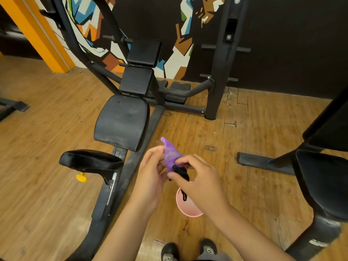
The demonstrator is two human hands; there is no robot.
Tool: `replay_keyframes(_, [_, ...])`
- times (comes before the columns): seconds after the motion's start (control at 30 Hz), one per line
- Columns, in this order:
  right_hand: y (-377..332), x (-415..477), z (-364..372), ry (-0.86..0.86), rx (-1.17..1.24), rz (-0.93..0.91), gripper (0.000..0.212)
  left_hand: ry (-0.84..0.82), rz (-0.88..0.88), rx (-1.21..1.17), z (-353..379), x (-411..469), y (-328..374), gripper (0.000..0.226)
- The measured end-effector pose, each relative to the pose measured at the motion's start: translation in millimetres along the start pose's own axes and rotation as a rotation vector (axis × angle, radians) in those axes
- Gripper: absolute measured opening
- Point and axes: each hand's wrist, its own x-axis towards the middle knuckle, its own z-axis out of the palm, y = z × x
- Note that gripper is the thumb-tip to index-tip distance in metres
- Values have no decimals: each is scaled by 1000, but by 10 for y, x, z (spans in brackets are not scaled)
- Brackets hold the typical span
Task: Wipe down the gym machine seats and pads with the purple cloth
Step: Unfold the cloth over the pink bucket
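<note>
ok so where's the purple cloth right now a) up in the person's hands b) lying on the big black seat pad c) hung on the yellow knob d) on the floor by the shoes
A: the left hand pinches the purple cloth in mid-air, clear of the seat pad, while the right hand, gripping a pink bottle by its black top, touches the cloth's edge.

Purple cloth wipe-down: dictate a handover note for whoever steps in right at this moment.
Left hand: holds the purple cloth in the air, touching no pad.
Right hand: grips the black head of the pink spray bottle, right beside the cloth.
Done: no wiping can be confirmed.
Left: the seat, the back pad and the upper pads.
</note>
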Motion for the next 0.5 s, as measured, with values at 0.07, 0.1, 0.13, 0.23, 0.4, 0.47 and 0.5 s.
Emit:
replay_keyframes(0.07, [8, 37, -65, 6, 122, 68, 10, -8, 8, -20, -11, -70, -10, 37])
replay_keyframes(0.1, [16, 52, -96, -15, 214, 118, 14, 3, 15, -24, -21, -94, -27, 38])
replay_keyframes(0.13, [30, 68, -122, -34, 308, 160, 16, 27, 33, 2, -34, -110, -54, 40])
replay_keyframes(0.23, [86, 103, -155, -50, 458, 217, 18, 57, 102, 177, -73, -119, -117, 48])
replay_keyframes(0.4, [224, 331, -524, 74, 388, 263, 15, 77, 73, 519, -401, -28, 79, 46])
replay_keyframes(0.47, [280, 460, -683, 119, 303, 275, 15, 106, 160, 830, -544, 71, 186, 39])
replay_keyframes(0.5, [318, 512, -726, 126, 272, 285, 16, 113, 208, 956, -585, 125, 239, 35])
